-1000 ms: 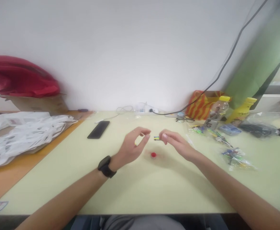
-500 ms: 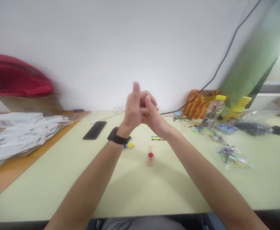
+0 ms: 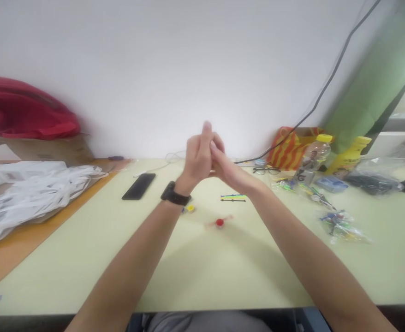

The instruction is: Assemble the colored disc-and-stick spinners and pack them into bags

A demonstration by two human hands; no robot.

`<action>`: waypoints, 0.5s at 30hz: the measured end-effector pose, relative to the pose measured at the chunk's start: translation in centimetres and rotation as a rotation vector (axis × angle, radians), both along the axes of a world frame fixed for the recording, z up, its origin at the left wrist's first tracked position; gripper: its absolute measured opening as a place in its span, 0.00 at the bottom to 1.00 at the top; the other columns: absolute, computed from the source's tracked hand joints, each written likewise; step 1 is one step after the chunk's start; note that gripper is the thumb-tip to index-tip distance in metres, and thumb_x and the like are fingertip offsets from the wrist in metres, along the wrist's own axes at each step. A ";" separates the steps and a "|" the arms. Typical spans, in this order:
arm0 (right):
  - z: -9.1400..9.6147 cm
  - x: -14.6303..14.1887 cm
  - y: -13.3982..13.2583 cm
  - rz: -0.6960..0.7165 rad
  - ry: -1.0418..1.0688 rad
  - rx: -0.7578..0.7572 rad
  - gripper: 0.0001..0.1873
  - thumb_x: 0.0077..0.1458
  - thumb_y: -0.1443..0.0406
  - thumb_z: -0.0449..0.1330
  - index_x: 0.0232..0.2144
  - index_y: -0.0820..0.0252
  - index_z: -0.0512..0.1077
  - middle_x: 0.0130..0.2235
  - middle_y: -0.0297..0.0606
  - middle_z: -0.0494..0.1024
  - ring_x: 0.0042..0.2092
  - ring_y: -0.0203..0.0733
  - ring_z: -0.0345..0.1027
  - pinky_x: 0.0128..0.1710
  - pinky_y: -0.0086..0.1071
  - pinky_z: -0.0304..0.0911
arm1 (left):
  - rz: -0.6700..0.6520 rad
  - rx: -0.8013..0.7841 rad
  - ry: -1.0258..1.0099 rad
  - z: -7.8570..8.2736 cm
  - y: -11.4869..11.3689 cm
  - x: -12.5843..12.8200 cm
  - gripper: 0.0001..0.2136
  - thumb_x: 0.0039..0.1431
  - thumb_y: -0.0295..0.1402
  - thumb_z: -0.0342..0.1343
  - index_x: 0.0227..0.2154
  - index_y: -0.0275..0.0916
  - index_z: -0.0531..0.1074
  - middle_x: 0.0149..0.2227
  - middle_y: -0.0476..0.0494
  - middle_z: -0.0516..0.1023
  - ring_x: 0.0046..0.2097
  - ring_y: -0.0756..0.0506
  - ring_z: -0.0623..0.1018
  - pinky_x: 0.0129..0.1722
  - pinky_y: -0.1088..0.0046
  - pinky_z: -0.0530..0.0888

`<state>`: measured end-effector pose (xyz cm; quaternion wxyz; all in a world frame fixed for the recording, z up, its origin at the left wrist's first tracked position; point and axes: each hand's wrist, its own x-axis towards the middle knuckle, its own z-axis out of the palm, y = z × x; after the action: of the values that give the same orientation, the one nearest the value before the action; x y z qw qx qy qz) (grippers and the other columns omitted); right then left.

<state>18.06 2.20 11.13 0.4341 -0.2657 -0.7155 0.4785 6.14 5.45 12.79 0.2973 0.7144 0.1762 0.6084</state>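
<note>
My left hand (image 3: 198, 157) and my right hand (image 3: 225, 169) are raised above the table and pressed against each other, fingers closed, with one left finger pointing up. Nothing shows between them. A black watch (image 3: 175, 197) is on my left wrist. Below the hands a small red piece (image 3: 219, 222) lies on the pale table (image 3: 195, 272) with a blur around it. A thin green and black stick (image 3: 233, 198) lies just beyond it. A small yellow and blue piece (image 3: 189, 208) sits by my left wrist.
A black phone (image 3: 139, 186) lies to the left, white plastic bags (image 3: 32, 193) further left under a red bag (image 3: 26, 113). To the right are small packets of coloured parts (image 3: 341, 226), glasses (image 3: 265, 170), a bottle (image 3: 311, 161) and a yellow container (image 3: 349, 159).
My right hand let go of the green stick, which now lies on the table. Both hands rose from the table and came together. The red piece keeps its blurred look.
</note>
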 end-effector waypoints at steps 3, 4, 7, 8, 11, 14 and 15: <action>0.7 0.9 0.1 -0.026 0.132 -0.019 0.29 0.65 0.37 0.49 0.36 0.52 0.73 0.39 0.38 0.76 0.47 0.47 0.70 0.52 0.44 0.67 | -0.013 -0.012 0.089 0.4 0.0 -0.4 0.32 0.69 0.60 0.42 0.24 0.41 0.76 0.16 0.48 0.69 0.22 0.47 0.74 0.23 0.69 0.71; 0.8 1.0 0.1 -0.019 0.152 -0.022 0.32 0.64 0.36 0.47 0.30 0.53 0.71 0.35 0.38 0.75 0.45 0.47 0.70 0.50 0.43 0.67 | -0.025 -0.030 0.106 0.3 0.1 -0.5 0.33 0.69 0.61 0.41 0.25 0.42 0.77 0.15 0.49 0.68 0.20 0.48 0.73 0.22 0.69 0.70; 0.9 0.6 -0.1 0.001 0.194 -0.037 0.37 0.62 0.32 0.43 0.22 0.54 0.64 0.27 0.36 0.67 0.37 0.45 0.66 0.41 0.40 0.67 | -0.034 -0.079 0.101 -0.4 0.5 -0.4 0.35 0.70 0.62 0.37 0.25 0.42 0.77 0.12 0.50 0.64 0.18 0.48 0.70 0.21 0.68 0.70; 0.8 0.2 -0.2 -0.003 0.215 -0.036 0.37 0.61 0.32 0.44 0.21 0.54 0.63 0.25 0.35 0.63 0.34 0.44 0.64 0.38 0.39 0.66 | -0.022 -0.089 0.080 -0.8 0.6 -0.2 0.35 0.70 0.62 0.36 0.23 0.42 0.76 0.12 0.50 0.63 0.18 0.48 0.70 0.21 0.67 0.70; 0.2 -1.2 -0.6 -0.017 0.303 -0.017 0.32 0.61 0.34 0.49 0.25 0.52 0.64 0.26 0.32 0.58 0.32 0.43 0.60 0.36 0.37 0.64 | 0.058 -0.109 -0.033 -1.7 0.8 0.6 0.37 0.70 0.62 0.32 0.18 0.42 0.71 0.12 0.49 0.59 0.19 0.48 0.69 0.23 0.66 0.71; -0.3 -2.3 -0.9 -0.007 0.354 -0.027 0.27 0.61 0.35 0.52 0.34 0.50 0.66 0.32 0.33 0.64 0.37 0.44 0.62 0.39 0.37 0.66 | 0.131 -0.112 -0.139 -2.0 0.9 1.1 0.36 0.70 0.62 0.31 0.18 0.43 0.69 0.12 0.50 0.55 0.19 0.47 0.67 0.25 0.64 0.72; -0.4 -2.4 -0.9 0.000 0.359 -0.040 0.26 0.61 0.36 0.52 0.36 0.49 0.66 0.34 0.34 0.66 0.39 0.44 0.64 0.41 0.37 0.67 | 0.138 -0.115 -0.151 -2.0 0.8 1.1 0.36 0.70 0.62 0.32 0.19 0.43 0.69 0.13 0.50 0.55 0.19 0.47 0.66 0.25 0.64 0.72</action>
<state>15.69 1.29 10.76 0.5493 -0.1845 -0.6171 0.5324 7.27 6.29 10.80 0.3076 0.6346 0.2368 0.6682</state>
